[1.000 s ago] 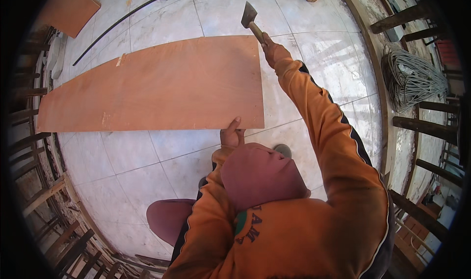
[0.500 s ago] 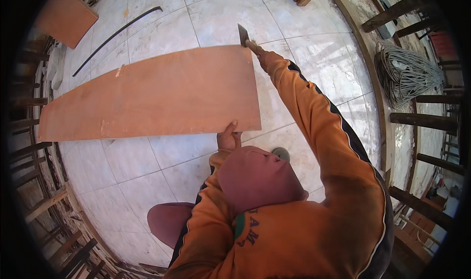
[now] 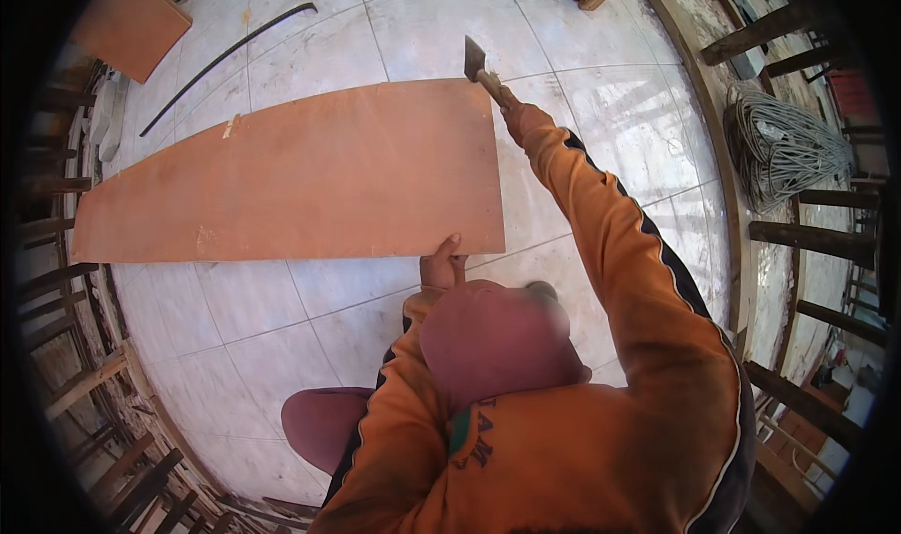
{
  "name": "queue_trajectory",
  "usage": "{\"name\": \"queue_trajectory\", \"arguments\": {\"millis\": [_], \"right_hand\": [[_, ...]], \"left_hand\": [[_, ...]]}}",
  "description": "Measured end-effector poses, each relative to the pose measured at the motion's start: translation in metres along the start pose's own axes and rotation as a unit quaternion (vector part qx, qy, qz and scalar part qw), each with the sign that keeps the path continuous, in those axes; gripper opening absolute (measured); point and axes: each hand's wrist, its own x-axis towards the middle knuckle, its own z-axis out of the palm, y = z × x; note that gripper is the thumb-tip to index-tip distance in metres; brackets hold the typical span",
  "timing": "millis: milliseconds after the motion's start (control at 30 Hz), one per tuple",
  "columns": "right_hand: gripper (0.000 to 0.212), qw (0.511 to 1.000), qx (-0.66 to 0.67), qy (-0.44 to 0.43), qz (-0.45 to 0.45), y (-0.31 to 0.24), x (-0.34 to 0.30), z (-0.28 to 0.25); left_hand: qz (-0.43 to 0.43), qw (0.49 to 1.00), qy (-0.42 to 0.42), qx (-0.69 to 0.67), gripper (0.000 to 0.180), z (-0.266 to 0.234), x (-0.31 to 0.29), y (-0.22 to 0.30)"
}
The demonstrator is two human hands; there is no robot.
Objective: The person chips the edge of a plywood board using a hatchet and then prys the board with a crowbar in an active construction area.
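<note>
A long reddish-brown wooden board point(image 3: 300, 173) is in front of me, over the tiled floor. My left hand point(image 3: 443, 260) grips its near edge close to the right end, thumb on the upper face and fingers underneath. With my right arm stretched forward, my right hand point(image 3: 523, 119) is closed round the wooden handle of a bladed hand tool point(image 3: 477, 60). The tool has a flat dark metal blade; whether it is a hatchet or a scraper I cannot tell. Its blade is just beyond the board's far right corner.
A thin curved black bar point(image 3: 225, 65) lies on the tiles past the board. Another brown board point(image 3: 136, 27) is at the far left. At the right are a coil of grey wire point(image 3: 784, 149) and a long wooden beam point(image 3: 699, 93). Dark furniture legs point(image 3: 812, 238) line the sides.
My right hand and the bladed tool have shifted slightly to the right, away from the board's corner. My left hand keeps its grip on the near edge.
</note>
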Motion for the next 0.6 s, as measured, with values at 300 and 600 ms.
{"name": "queue_trajectory", "arguments": {"millis": [300,600], "right_hand": [[0.049,0.998,0.052,0.038,0.017,-0.011,-0.015,-0.019],[0.047,0.999,0.047,-0.004,-0.019,-0.02,-0.022,0.028]], "left_hand": [[-0.009,1.0,0.014,-0.006,0.045,-0.01,0.006,0.0],[-0.074,0.995,0.057,0.047,0.045,-0.058,0.026,-0.007]]}}
